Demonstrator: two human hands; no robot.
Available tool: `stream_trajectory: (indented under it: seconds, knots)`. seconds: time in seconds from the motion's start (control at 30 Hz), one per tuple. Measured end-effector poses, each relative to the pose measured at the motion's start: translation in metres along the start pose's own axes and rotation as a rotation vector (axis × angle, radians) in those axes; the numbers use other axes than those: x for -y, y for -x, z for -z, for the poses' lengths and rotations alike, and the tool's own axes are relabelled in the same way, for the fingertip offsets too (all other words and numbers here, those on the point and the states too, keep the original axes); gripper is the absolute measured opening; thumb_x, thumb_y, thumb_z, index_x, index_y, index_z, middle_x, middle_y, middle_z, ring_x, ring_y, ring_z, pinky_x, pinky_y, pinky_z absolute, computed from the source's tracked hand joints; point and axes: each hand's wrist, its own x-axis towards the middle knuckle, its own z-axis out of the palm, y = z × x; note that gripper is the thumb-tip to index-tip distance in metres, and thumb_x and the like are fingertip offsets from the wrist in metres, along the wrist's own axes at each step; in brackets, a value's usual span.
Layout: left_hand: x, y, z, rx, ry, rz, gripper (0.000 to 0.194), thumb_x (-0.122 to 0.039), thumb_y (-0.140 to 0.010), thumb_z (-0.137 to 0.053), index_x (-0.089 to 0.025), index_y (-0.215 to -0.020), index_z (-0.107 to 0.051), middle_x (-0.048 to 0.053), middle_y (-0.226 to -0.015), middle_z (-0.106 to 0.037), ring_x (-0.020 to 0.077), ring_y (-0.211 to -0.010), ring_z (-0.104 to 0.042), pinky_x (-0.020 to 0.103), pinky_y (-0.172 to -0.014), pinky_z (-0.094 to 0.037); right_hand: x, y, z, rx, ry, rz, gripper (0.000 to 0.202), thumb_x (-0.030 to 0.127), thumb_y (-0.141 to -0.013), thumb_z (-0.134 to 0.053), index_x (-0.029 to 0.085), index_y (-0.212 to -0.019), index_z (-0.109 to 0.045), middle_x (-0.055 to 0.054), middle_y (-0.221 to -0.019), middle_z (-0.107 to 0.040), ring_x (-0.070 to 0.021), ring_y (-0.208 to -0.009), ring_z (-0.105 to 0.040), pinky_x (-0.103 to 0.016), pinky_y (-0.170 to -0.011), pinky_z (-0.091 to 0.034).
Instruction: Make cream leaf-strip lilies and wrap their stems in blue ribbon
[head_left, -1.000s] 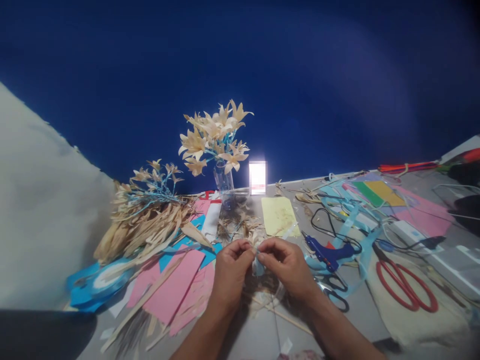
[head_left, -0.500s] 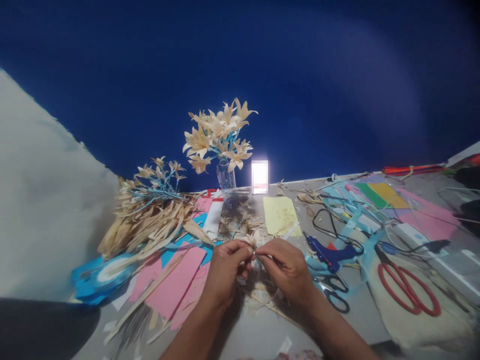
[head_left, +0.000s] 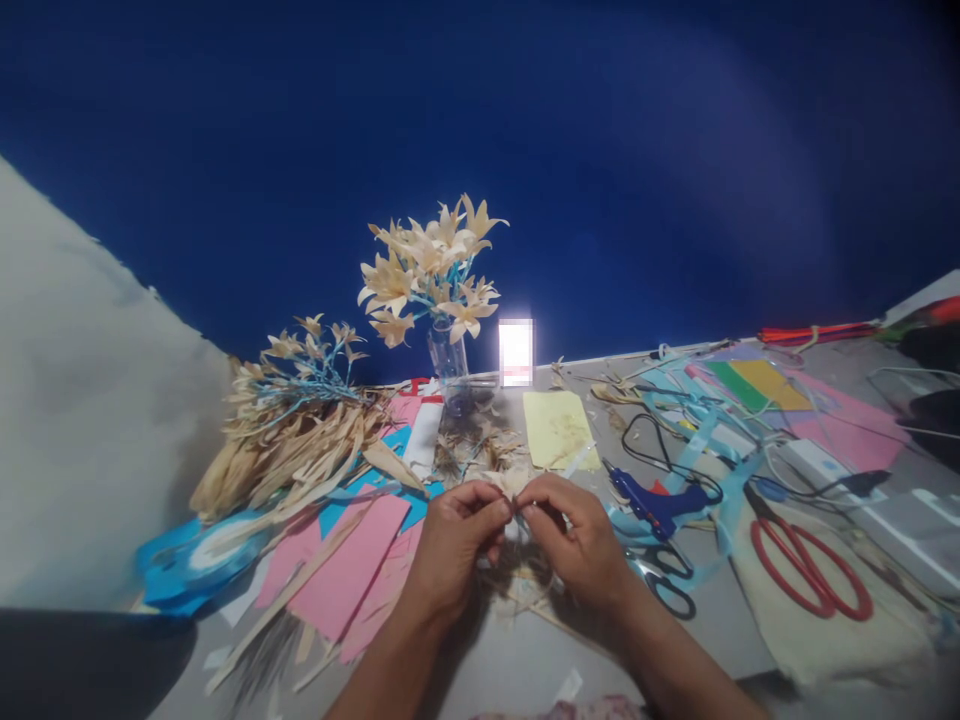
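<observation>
My left hand point(head_left: 459, 540) and my right hand point(head_left: 576, 540) meet at the middle of the table, both closed in a pinch. Between their fingertips is a small pale husk flower point(head_left: 508, 481), its petals showing just beyond the fingers. The fingers hide its base and most of its stem. Dried husk scraps point(head_left: 484, 445) lie behind the hands. A yellow sheet point(head_left: 556, 430) lies beyond my right hand. To the right of that hand are a blue glue gun point(head_left: 656, 500) and black-handled scissors point(head_left: 667, 580). Pink paper sheets point(head_left: 352, 565) lie left of my left hand.
A clear glass vase point(head_left: 448, 355) of finished husk flowers point(head_left: 431, 265) stands at the back. More flowers on blue stems point(head_left: 307, 370) rest on a husk pile point(head_left: 277, 460) at left. Red-handled scissors point(head_left: 810, 565) lie on cloth at right. A blue tape roll point(head_left: 199, 560) is far left.
The right fingertips have shifted slightly and the right thumb and index now press nearer the left fingertips. The whole view has moved a little; the other things stay put.
</observation>
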Motion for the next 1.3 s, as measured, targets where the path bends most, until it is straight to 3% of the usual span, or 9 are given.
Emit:
stream_trajectory:
  seconds: [0.2, 0.47, 0.63, 0.8, 0.9, 1.0, 1.1, 1.3]
  knots:
    - [0.003, 0.003, 0.001, -0.012, -0.038, -0.015, 0.029, -0.032, -0.060, -0.089, -0.014, -0.069, -0.068, -0.004, -0.055, -0.058, 0.0057, -0.042, -0.047, 0.016, -0.038, -0.035, 0.003, 0.000, 0.006, 0.077, -0.096, -0.179, 0.015, 0.019, -0.090, -0.052, 0.019, -0.085, -0.066, -0.001, -0.077, -0.069, -0.0145, -0.071, -0.062, -0.024, -0.068, -0.047]
    - [0.001, 0.002, -0.003, 0.046, 0.144, 0.071, 0.035, -0.030, -0.059, -0.090, -0.015, -0.068, -0.060, -0.006, -0.054, -0.051, 0.0038, -0.044, -0.039, 0.013, -0.039, -0.030, 0.000, 0.004, 0.002, 0.022, -0.141, -0.345, 0.012, 0.026, -0.088, -0.058, 0.018, -0.087, -0.067, -0.002, -0.080, -0.071, -0.0154, -0.071, -0.062, -0.024, -0.065, -0.045]
    - [0.003, 0.002, -0.007, 0.023, 0.231, 0.051, 0.039, -0.029, -0.056, -0.093, -0.014, -0.072, -0.061, -0.006, -0.061, -0.051, 0.0016, -0.047, -0.034, 0.012, -0.040, -0.026, 0.001, 0.007, -0.003, 0.084, -0.041, -0.308, 0.013, 0.026, -0.085, -0.063, 0.018, -0.079, -0.070, 0.000, -0.070, -0.067, -0.0133, -0.061, -0.056, -0.023, -0.058, -0.040]
    - [0.009, 0.005, -0.007, 0.006, 0.181, -0.036, 0.029, -0.029, -0.067, -0.087, -0.014, -0.070, -0.063, -0.006, -0.058, -0.051, 0.0034, -0.047, -0.037, 0.014, -0.042, -0.029, 0.007, 0.009, -0.003, -0.007, 0.078, -0.153, 0.021, 0.022, -0.089, -0.062, 0.018, -0.069, -0.067, 0.001, -0.062, -0.063, -0.0126, -0.057, -0.054, -0.024, -0.059, -0.037]
    - [0.010, 0.008, -0.004, -0.003, 0.123, -0.063, 0.026, -0.030, -0.070, -0.086, -0.014, -0.084, -0.071, -0.004, -0.063, -0.058, 0.0037, -0.049, -0.042, 0.013, -0.045, -0.033, 0.008, 0.009, -0.002, -0.056, 0.139, -0.090, 0.022, 0.022, -0.090, -0.063, 0.018, -0.068, -0.065, 0.001, -0.060, -0.061, -0.0122, -0.056, -0.052, -0.025, -0.059, -0.036]
    - [0.010, 0.012, -0.002, 0.035, 0.190, 0.001, 0.038, -0.029, -0.064, -0.090, -0.016, -0.096, -0.074, -0.001, -0.073, -0.066, 0.0056, -0.058, -0.053, 0.015, -0.055, -0.042, 0.007, 0.010, -0.003, -0.054, 0.187, -0.053, 0.021, 0.022, -0.090, -0.064, 0.018, -0.069, -0.066, 0.001, -0.061, -0.061, -0.0128, -0.057, -0.052, -0.025, -0.059, -0.035]
    - [0.010, 0.013, -0.002, 0.051, 0.254, 0.053, 0.038, -0.029, -0.061, -0.092, -0.015, -0.092, -0.076, 0.003, -0.078, -0.070, 0.0101, -0.069, -0.062, 0.019, -0.068, -0.049, 0.008, 0.011, -0.004, -0.023, 0.199, -0.064, 0.022, 0.023, -0.091, -0.063, 0.019, -0.070, -0.066, 0.000, -0.062, -0.062, -0.0133, -0.057, -0.053, -0.026, -0.058, -0.035]
    - [0.014, 0.009, -0.004, -0.016, 0.235, 0.038, 0.030, -0.027, -0.056, -0.094, -0.015, -0.076, -0.076, 0.000, -0.072, -0.067, 0.0097, -0.063, -0.058, 0.020, -0.060, -0.046, 0.006, 0.015, -0.007, 0.030, 0.136, -0.133, 0.021, 0.023, -0.091, -0.061, 0.020, -0.072, -0.068, -0.001, -0.065, -0.065, -0.0145, -0.060, -0.056, -0.027, -0.061, -0.038]
